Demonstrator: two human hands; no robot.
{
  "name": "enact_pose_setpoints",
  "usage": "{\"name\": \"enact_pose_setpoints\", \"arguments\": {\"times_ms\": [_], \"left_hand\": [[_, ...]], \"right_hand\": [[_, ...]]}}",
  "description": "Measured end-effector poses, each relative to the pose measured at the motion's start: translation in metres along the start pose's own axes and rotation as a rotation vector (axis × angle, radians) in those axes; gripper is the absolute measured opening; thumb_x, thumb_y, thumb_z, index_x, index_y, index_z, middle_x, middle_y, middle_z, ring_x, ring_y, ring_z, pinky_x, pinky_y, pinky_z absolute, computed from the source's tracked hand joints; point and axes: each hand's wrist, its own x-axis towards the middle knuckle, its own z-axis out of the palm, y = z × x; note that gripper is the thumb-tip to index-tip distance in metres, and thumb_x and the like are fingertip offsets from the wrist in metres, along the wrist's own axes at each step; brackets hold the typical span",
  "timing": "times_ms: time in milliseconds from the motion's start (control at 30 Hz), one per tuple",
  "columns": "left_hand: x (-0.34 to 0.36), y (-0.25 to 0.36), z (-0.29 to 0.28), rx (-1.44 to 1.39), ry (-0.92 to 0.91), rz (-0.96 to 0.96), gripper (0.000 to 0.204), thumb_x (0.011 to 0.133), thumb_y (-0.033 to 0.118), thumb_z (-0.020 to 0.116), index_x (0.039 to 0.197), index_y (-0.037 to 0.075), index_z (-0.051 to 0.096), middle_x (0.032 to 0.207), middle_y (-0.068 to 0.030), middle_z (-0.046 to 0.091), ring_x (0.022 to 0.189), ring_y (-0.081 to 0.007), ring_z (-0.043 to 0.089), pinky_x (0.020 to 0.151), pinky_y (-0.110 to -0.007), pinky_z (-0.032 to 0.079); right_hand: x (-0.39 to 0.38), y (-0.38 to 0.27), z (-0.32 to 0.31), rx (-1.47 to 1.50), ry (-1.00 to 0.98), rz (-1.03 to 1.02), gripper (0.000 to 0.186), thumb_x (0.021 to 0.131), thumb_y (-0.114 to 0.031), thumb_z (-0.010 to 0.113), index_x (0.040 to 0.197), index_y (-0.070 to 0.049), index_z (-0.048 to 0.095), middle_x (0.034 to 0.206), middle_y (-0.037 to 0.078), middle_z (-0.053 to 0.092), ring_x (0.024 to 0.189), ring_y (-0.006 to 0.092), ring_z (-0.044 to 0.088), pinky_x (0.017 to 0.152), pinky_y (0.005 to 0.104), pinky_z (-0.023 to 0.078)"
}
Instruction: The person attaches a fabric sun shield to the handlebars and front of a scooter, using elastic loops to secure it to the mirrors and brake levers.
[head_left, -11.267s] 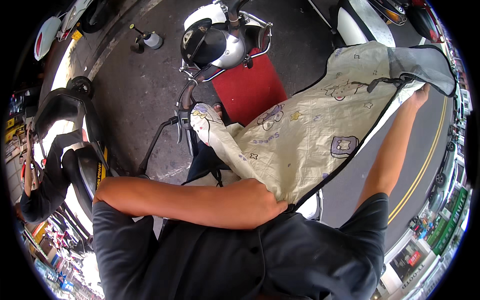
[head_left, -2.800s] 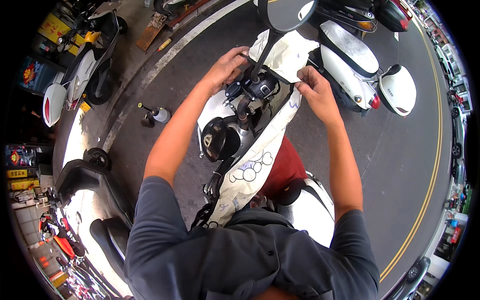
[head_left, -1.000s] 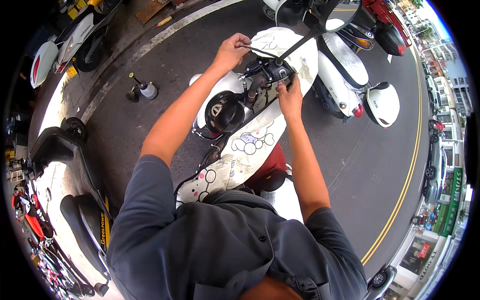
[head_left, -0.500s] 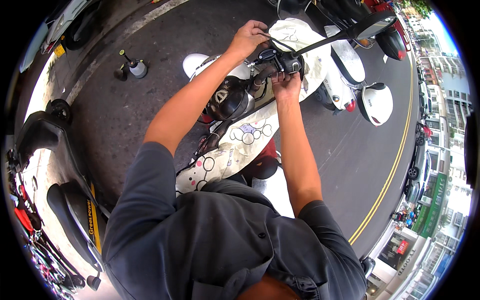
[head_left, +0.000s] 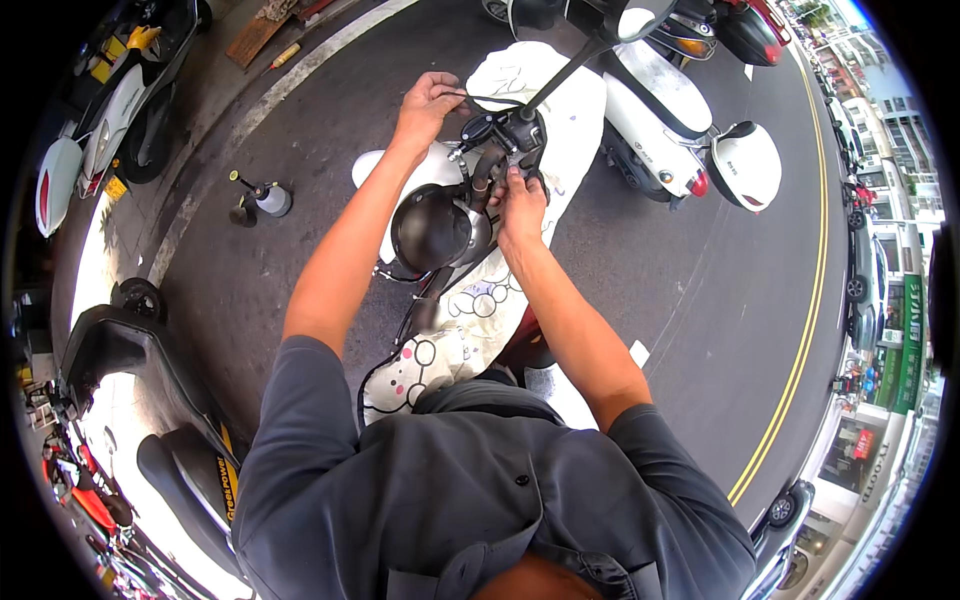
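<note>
My left hand [head_left: 425,112] is closed, its fingertips pinching a thin black cable [head_left: 488,98]. That cable curves right to the black handlebar control housing [head_left: 524,132] of a scooter. Just below the housing, beside the bar, my right hand [head_left: 521,208] is closed with its thumb up; whatever its fingers hold is hidden. Left of this hand sits a glossy black dome [head_left: 430,228]. A cream cloth cover [head_left: 565,110] with cartoon drawings drapes the scooter beneath my hands. From the housing a mirror stalk [head_left: 568,75] rises to the upper right.
A pump spray bottle [head_left: 272,198] stands on the asphalt at left. White scooters [head_left: 655,130] are parked at right, with a white helmet [head_left: 745,168] on one. A black scooter [head_left: 140,350] stands at lower left. Double yellow lines [head_left: 800,355] run along the road.
My right hand has turned and closed, going from fingertips against the housing's underside to a spot just below it. The left hand keeps the cable. The whole view has shifted.
</note>
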Motion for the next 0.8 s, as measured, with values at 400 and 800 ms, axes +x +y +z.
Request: {"name": "enact_pose_setpoints", "arguments": {"times_ms": [400, 800], "left_hand": [[0.0, 0.034, -0.003, 0.158, -0.096, -0.027, 0.016, 0.091, 0.0, 0.058, 0.107, 0.0, 0.063, 0.087, -0.0048, 0.065, 0.069, -0.0094, 0.059, 0.063, -0.023, 0.047], [-0.06, 0.072, -0.004, 0.048, -0.227, -0.17, 0.018, 0.093, 0.021, 0.066, 0.104, 0.007, 0.065, 0.072, 0.0061, 0.053, 0.05, 0.0017, 0.038, 0.043, -0.016, 0.027]], "right_hand": [[-0.042, -0.035, -0.018, -0.54, -0.384, -0.068, 0.032, 0.102, -0.029, 0.053, 0.091, -0.001, 0.061, 0.077, 0.004, 0.06, 0.065, 0.0107, 0.055, 0.059, 0.0276, 0.046], [-0.109, -0.106, 0.015, -1.247, -0.554, -0.724, 0.022, 0.095, -0.022, 0.06, 0.098, 0.0, 0.063, 0.101, 0.019, 0.061, 0.09, 0.0338, 0.062, 0.076, 0.0415, 0.049]]}}
